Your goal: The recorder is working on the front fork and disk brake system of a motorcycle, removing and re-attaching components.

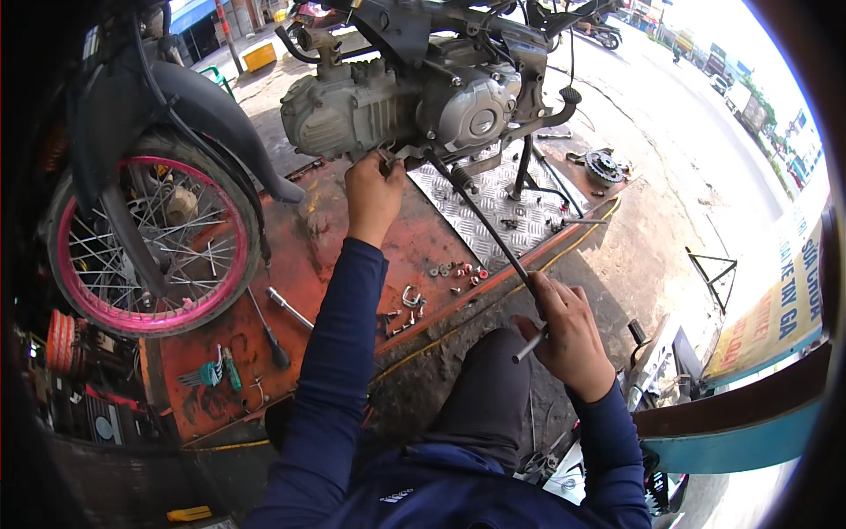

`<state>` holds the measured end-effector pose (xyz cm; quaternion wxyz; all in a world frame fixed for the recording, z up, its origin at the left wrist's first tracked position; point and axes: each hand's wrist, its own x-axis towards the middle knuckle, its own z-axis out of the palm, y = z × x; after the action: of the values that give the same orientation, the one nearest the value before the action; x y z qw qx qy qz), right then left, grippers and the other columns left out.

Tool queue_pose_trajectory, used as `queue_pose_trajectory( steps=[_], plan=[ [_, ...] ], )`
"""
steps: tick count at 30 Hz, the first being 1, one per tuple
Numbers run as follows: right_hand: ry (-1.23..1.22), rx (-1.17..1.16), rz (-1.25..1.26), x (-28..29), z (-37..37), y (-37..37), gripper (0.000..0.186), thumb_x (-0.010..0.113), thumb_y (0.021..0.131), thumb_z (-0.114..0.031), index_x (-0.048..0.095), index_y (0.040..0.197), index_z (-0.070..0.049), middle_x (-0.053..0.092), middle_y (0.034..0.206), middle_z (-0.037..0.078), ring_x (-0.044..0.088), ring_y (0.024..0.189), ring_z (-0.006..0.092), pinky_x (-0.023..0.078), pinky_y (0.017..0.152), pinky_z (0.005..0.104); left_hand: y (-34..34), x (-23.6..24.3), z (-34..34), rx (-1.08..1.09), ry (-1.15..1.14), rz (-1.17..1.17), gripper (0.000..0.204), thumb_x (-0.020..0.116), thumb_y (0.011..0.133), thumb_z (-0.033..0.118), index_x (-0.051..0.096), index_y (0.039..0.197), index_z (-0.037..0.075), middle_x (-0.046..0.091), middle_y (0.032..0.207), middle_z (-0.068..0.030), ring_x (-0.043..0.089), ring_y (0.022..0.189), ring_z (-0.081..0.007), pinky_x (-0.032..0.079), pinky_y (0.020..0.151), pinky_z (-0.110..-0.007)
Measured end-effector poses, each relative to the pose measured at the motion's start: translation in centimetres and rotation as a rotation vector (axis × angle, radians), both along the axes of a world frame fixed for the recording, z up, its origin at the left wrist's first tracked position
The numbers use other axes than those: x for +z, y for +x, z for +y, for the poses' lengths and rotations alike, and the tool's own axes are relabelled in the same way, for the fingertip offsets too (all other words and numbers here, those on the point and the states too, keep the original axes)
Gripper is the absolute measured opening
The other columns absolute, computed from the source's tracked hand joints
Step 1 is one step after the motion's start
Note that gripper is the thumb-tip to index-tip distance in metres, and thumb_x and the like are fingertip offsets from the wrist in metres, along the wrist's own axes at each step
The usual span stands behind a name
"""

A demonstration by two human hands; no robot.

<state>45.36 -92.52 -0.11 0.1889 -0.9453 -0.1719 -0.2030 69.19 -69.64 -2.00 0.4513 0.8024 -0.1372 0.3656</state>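
My right hand (571, 328) is closed around the lower end of a long, dark metal rod (486, 227), with its grey tip showing below the fingers. The rod slants up and left to the underside of the motorcycle engine (388, 110). There, my left hand (374, 192) reaches up with its fingertips pinched at a metal part below the engine casing. What those fingers hold is hidden. The engine hangs in the dark motorcycle frame (392, 33), its round side cover facing me.
An orange-red work platform (304, 229) bears a metal tread plate (458, 203), several loose bolts (412, 300), a screwdriver (275, 348) and a socket wrench (289, 307). At left stands the pink-rimmed front wheel (225, 291). A sprocket part (604, 166) lies at the platform's far right; a sign (775, 300) stands at right.
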Motion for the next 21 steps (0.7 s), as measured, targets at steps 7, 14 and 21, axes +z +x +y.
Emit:
queue_pose_trajectory(
  steps=[7,14,21],
  plan=[
    [0.998,0.432,0.824,0.9,-2.0,4.1,0.068,0.073,0.082,-0.033,0.044,0.132,0.002,0.053,0.086,-0.001,0.05,0.078,0.0088,0.042,0.07,0.0247,2.1,-4.3,0.1,-0.181,-0.365,0.148,0.012,0.064,0.083,0.01,0.062,0.087,-0.001,0.066,0.071,-0.011,0.063,0.064,-0.0206,0.048,0.063,-0.032],
    [1.455,0.259,0.588,-4.7,-0.6,2.2,0.016,0.049,0.097,-0.016,0.053,0.104,-0.003,0.043,0.069,0.0,0.037,0.054,0.0091,0.033,0.05,0.0256,0.4,-3.5,-1.1,-0.138,-0.286,0.072,0.024,0.069,0.081,0.013,0.06,0.098,-0.002,0.066,0.082,-0.0122,0.063,0.073,-0.0204,0.049,0.068,-0.032],
    [1.631,0.065,0.005,-9.1,0.3,-3.6,0.017,0.048,0.098,-0.021,0.05,0.095,-0.004,0.046,0.064,0.003,0.041,0.05,0.0121,0.036,0.047,0.0283,-1.6,-0.4,-2.4,0.106,-0.103,-0.262,0.047,0.078,0.074,0.023,0.056,0.109,0.002,0.065,0.09,-0.0134,0.062,0.079,-0.0295,0.049,0.072,-0.039]
  ],
)
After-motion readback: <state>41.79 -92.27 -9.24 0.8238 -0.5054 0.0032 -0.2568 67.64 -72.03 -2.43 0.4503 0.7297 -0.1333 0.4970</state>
